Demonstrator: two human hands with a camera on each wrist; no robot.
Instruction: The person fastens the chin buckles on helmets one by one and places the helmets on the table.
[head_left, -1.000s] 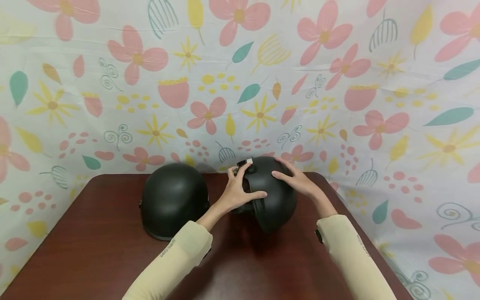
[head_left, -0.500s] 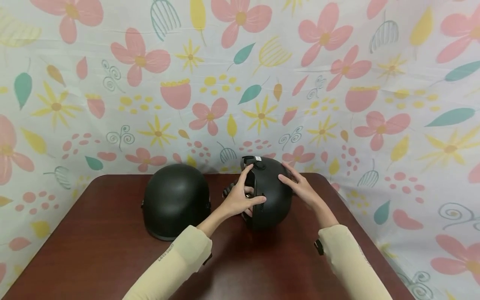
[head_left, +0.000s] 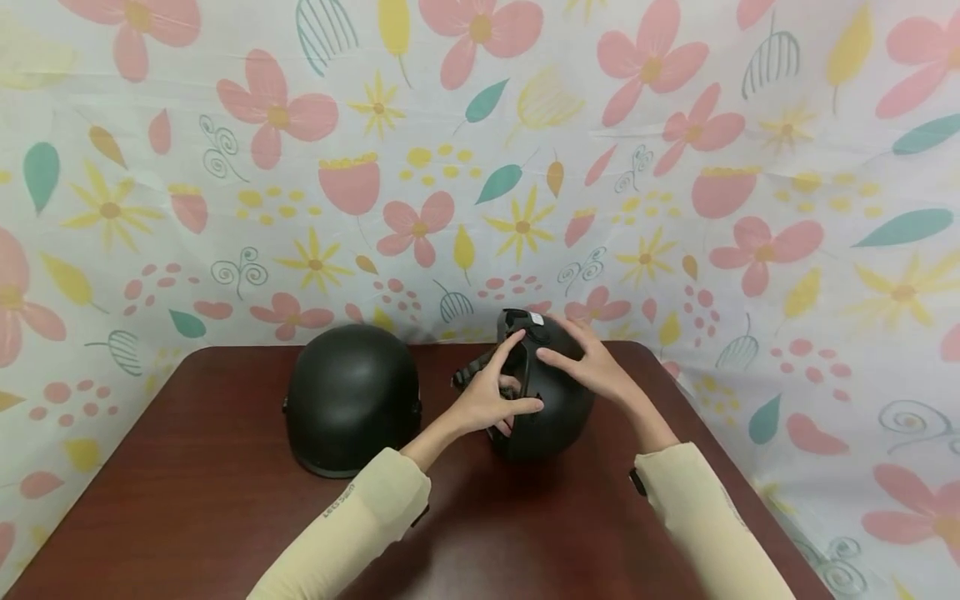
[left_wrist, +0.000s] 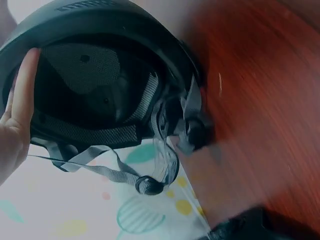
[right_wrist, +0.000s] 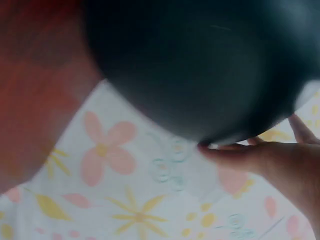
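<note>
A black helmet [head_left: 558,417] is tipped on its side at the table's right, with its opening facing left. My left hand [head_left: 483,404] grips the rim, thumb on the outer shell and some fingers inside. My right hand [head_left: 600,367] holds the rounded shell from the right, thumb and fingers spread over it. Grey straps [left_wrist: 112,172] with a black buckle [left_wrist: 149,185] dangle from the opening in the left wrist view, where the dark mesh lining [left_wrist: 85,70] shows. In the right wrist view, the right thumb and fingertips touch the smooth shell [right_wrist: 200,90].
A second black helmet [head_left: 352,400] stands dome up to the left on the reddish-brown table [head_left: 187,500]. Behind the table hangs a flowered cloth [head_left: 450,167], close to the held helmet.
The held helmet has turned, so its opening faces more to the left, with the straps out at the left. Left hand and helmet shifted slightly right; the right thumb now lies nearer the rim.
</note>
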